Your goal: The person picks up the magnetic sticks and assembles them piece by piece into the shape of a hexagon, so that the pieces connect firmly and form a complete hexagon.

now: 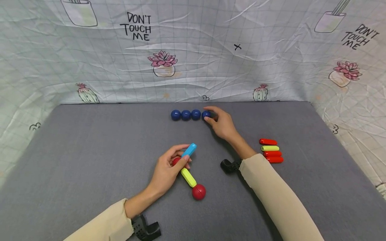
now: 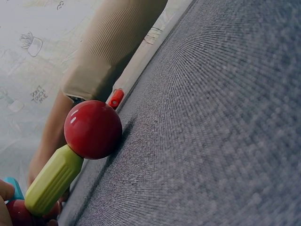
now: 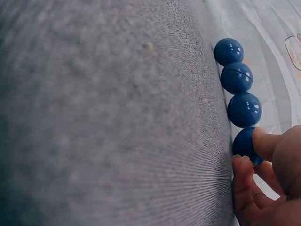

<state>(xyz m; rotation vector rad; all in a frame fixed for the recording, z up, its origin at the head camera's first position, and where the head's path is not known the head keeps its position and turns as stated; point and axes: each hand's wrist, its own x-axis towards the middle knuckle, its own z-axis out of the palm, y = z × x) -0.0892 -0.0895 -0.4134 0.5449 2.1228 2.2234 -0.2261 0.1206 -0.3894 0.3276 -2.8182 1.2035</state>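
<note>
Blue ball, the last one in a row of four blue balls, sat near the far edge of the gray mat, and the right hand pinched it with thumb and finger. In the right wrist view the fingertips curled round that ball while the other three lay in a line, touching each other.

Closer to the person, the left hand held a small toy made of sticks and balls. Its fingers gripped a blue stick and a red ball that was mostly hidden under the hand. A yellow stick ran out from there and ended in a second red ball, which rested on the mat. So the toy looked only partly built: two sticks and two balls were joined. All four blue balls were off it, and one was just being picked.

Off to the right lay a pile of spare sticks, three red and one yellow, side by side and not used yet. They lay well apart from both hands.

The mat had lots of bare room on the left and in the middle, so the hands could move freely there. The row of balls was near the back edge, close to the cloth wall, so a bumped ball might roll that way. The right sleeve passed just beside the spare sticks.
</note>
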